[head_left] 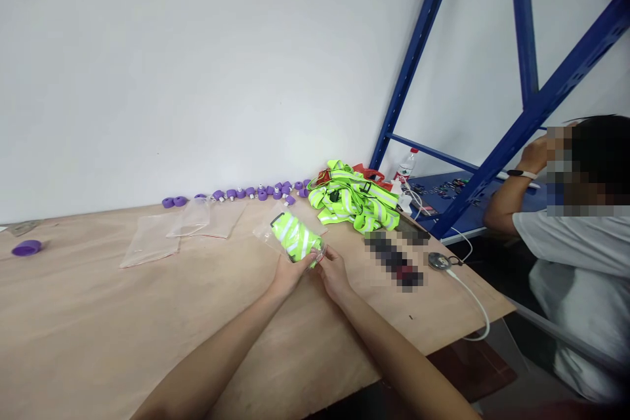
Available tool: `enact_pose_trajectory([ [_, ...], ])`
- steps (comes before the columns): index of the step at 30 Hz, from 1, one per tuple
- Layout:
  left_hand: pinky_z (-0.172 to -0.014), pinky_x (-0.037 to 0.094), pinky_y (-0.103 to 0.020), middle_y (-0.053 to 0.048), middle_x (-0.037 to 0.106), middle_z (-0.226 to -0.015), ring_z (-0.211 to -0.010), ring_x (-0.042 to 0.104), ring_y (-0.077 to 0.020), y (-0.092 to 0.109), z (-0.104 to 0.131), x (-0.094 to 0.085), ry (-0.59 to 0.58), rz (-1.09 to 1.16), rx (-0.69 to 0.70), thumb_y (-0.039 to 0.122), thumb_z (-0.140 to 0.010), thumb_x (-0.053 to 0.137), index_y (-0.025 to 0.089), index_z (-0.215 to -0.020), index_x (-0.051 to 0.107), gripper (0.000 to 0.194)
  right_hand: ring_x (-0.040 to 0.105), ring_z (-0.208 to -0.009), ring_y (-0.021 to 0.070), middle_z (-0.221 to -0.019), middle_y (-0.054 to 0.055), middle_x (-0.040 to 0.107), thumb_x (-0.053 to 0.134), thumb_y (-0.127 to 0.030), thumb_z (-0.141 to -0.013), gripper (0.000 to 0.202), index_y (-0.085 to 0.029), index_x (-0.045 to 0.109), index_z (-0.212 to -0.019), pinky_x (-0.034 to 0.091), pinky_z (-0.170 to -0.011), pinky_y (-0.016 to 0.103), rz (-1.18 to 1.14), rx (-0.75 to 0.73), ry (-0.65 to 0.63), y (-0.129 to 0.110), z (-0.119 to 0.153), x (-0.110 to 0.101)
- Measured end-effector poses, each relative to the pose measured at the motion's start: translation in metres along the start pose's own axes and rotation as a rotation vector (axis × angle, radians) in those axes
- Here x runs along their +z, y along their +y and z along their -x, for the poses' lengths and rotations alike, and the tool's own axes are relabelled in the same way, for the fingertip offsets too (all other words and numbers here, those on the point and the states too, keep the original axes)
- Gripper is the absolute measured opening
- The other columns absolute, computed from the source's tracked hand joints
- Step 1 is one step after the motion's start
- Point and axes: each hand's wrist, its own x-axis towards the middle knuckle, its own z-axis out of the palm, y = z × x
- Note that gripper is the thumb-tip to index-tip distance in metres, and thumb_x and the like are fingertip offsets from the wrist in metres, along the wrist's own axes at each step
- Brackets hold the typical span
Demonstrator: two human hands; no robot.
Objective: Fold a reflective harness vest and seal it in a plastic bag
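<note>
Between my hands is a clear plastic bag (266,231) with a folded neon-yellow reflective strap (294,236) inside, its silver stripes showing through. My left hand (291,272) grips the lower left of this bag, thumb lying over its front. At the lower right end, my right hand (333,270) has its fingers closed on the bag's edge. Just beyond, to the right, lies a heap of similar reflective straps (352,200) with black buckles. Flat clear bags (152,239) rest on the table to the left.
Several small purple parts (262,194) line the wall, and a purple cup-like piece (26,248) sits far left. A round device (439,261) with a white cable lies near the right edge. A blue metal frame (526,98) and a seated person (575,262) are at the right.
</note>
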Motion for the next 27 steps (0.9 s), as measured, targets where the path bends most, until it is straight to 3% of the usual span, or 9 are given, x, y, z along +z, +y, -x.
enact_pose_trajectory([
  [5, -0.077, 0.057, -0.038, -0.011, 0.076, -0.092, -0.084, 0.072, -0.0287, -0.001, -0.006, -0.010, 0.000, -0.009, -0.011, 0.042, -0.056, 0.091, 0.013, -0.092, 0.070, 0.051, 0.057, -0.059, 0.0130, -0.071, -0.001, 0.068, 0.084, -0.037, -0.065, 0.025, -0.019, 0.073, -0.080, 0.049, -0.054, 0.025, -0.038, 0.074, -0.068, -0.005, 0.002, 0.001],
  [10, -0.085, 0.058, -0.038, -0.012, 0.077, -0.102, -0.094, 0.073, -0.0294, -0.001, -0.009, -0.011, -0.018, 0.012, -0.014, 0.042, -0.057, 0.092, 0.013, -0.102, 0.071, 0.058, 0.066, -0.078, 0.0180, -0.091, 0.002, 0.074, 0.085, -0.029, -0.062, 0.034, -0.022, 0.073, -0.093, 0.056, -0.070, 0.030, -0.120, 0.116, -0.146, -0.010, 0.007, 0.010],
  [13, -0.090, 0.057, -0.039, -0.012, 0.076, -0.106, -0.098, 0.072, -0.0294, -0.004, -0.009, -0.010, -0.034, 0.031, -0.004, 0.039, -0.059, 0.092, 0.014, -0.103, 0.071, 0.055, 0.067, -0.093, 0.0197, -0.106, 0.001, 0.074, 0.080, -0.015, -0.059, 0.046, -0.025, 0.071, -0.102, 0.055, -0.079, 0.030, -0.200, 0.099, -0.192, -0.011, 0.009, 0.014],
  [17, -0.089, 0.057, -0.039, -0.011, 0.077, -0.103, -0.095, 0.073, -0.0284, -0.006, -0.009, -0.010, -0.040, 0.041, -0.008, 0.035, -0.059, 0.092, 0.014, -0.102, 0.072, 0.052, 0.066, -0.091, 0.0178, -0.103, -0.002, 0.074, 0.068, -0.003, -0.051, 0.057, -0.027, 0.068, -0.103, 0.055, -0.078, 0.027, -0.279, 0.088, -0.200, -0.011, 0.010, 0.014],
  [23, -0.089, 0.055, -0.037, -0.009, 0.075, -0.103, -0.095, 0.071, -0.0257, -0.004, -0.010, -0.014, -0.060, 0.102, -0.017, 0.031, -0.057, 0.093, 0.015, -0.103, 0.070, 0.054, 0.065, -0.081, 0.0178, -0.090, 0.001, 0.073, 0.079, -0.020, -0.062, 0.029, -0.022, 0.072, -0.090, 0.053, -0.074, 0.029, -0.184, 0.138, -0.258, -0.008, 0.009, 0.013],
  [27, -0.085, 0.055, -0.032, -0.005, 0.075, -0.099, -0.090, 0.070, -0.0210, -0.007, -0.011, -0.015, -0.056, 0.175, -0.039, 0.029, -0.057, 0.093, 0.017, -0.104, 0.068, 0.055, 0.063, -0.074, 0.0168, -0.079, 0.001, 0.071, 0.087, -0.032, -0.061, 0.026, -0.021, 0.072, -0.079, 0.052, -0.074, 0.030, -0.167, 0.125, -0.249, -0.006, 0.010, 0.014],
])
